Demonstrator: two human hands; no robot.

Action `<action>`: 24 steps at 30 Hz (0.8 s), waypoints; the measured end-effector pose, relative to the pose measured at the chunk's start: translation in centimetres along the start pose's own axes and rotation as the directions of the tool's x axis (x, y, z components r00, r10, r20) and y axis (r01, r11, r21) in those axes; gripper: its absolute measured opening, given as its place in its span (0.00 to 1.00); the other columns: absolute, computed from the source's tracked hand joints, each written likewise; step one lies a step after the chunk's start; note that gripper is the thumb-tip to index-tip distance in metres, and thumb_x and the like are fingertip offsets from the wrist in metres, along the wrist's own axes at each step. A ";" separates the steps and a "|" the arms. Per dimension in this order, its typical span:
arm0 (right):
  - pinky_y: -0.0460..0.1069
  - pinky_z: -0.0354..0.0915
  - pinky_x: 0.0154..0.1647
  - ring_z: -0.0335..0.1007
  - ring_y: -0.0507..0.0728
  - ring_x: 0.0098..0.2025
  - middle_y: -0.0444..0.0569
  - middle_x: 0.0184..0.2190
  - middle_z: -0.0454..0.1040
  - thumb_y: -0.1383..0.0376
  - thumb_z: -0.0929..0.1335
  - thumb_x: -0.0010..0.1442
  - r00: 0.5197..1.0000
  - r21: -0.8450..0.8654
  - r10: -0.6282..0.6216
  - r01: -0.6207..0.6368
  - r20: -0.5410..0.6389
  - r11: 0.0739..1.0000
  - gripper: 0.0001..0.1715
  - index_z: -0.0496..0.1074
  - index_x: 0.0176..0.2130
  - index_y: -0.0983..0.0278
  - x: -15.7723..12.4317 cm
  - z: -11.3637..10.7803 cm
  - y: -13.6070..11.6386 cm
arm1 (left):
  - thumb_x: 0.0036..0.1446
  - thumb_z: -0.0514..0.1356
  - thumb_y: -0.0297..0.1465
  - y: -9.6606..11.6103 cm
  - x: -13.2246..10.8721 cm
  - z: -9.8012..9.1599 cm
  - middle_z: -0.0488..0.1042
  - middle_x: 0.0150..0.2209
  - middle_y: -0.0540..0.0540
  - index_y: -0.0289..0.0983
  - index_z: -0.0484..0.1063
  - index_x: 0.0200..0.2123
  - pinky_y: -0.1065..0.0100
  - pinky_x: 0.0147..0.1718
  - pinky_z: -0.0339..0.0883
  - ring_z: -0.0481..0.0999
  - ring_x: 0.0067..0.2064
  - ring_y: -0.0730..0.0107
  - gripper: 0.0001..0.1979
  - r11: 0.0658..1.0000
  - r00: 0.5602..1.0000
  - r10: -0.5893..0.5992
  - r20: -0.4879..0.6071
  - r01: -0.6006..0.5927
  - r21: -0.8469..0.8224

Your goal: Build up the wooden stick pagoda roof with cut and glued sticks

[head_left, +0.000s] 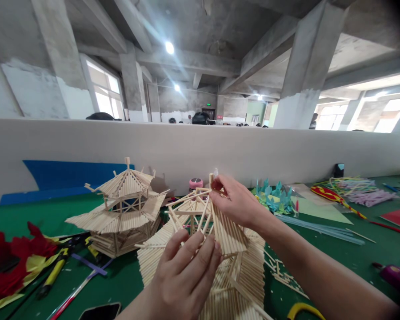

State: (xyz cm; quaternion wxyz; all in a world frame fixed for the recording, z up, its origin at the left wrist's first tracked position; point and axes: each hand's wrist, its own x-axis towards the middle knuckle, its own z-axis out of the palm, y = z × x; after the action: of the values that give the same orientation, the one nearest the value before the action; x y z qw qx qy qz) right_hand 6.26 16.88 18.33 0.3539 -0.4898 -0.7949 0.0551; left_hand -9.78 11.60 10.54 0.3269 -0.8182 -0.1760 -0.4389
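Note:
In front of me stands a pagoda model [231,231] built of thin wooden sticks, its upper roof partly open with bare rafters and one stick-covered panel. My left hand [190,266] is closed at the lower edge of that upper roof, fingers together on the sticks. At the roof's peak, beside the short top post [211,179], my right hand [235,200] pinches with thumb and fingers; whether a loose stick lies in the pinch is hidden. A second stick pagoda [120,209], its roofs covered, stands to the left.
Loose stick pieces [285,275] lie right of the model, near a yellow handle [305,310]. Further right are blue strips [320,229], a purple tool [395,278] and bundled pipe cleaners [366,195]. Red and yellow paper [16,258], cutters [55,271] and a phone [100,311] lie left. A white partition [186,146] stands behind.

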 end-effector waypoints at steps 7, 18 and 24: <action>0.49 0.57 0.32 0.61 0.54 0.32 0.46 0.29 0.67 0.64 0.59 0.54 1.000 -0.009 -0.002 0.002 -0.007 1.000 0.04 0.58 0.28 0.62 0.0 0.0 -0.1 | 0.56 0.48 0.22 0.0 0.1 0.2 0.75 0.39 0.44 0.31 0.71 0.38 0.56 0.48 0.54 0.68 0.44 0.62 0.13 1.000 1.000 0.002 -0.010 -0.002 -0.017; 0.49 0.57 0.30 0.60 0.54 0.31 0.46 0.28 0.66 0.64 0.59 0.54 1.000 -0.018 0.006 -0.006 -0.017 1.000 0.04 0.58 0.28 0.62 0.1 0.0 -0.1 | 0.53 0.54 0.22 0.3 0.6 -0.3 0.76 0.36 0.44 0.30 0.72 0.36 0.57 0.46 0.55 0.70 0.42 0.63 0.09 1.000 0.999 -0.016 0.036 0.016 -0.004; 0.49 0.56 0.30 0.60 0.54 0.31 0.46 0.28 0.66 0.64 0.59 0.54 1.000 -0.014 -0.004 0.004 -0.016 1.000 0.04 0.58 0.28 0.62 0.0 0.1 0.0 | 0.54 0.54 0.23 0.2 0.8 -0.2 0.76 0.35 0.46 0.31 0.72 0.35 0.60 0.48 0.54 0.69 0.43 0.67 0.08 1.000 1.000 -0.016 0.006 0.016 0.001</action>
State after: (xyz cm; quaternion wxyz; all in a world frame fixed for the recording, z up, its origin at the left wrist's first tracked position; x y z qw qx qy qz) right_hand 6.19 16.90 18.29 0.3569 -0.4910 -0.7935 0.0448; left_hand -9.34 11.30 11.20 0.3233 -0.8179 -0.1840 -0.4390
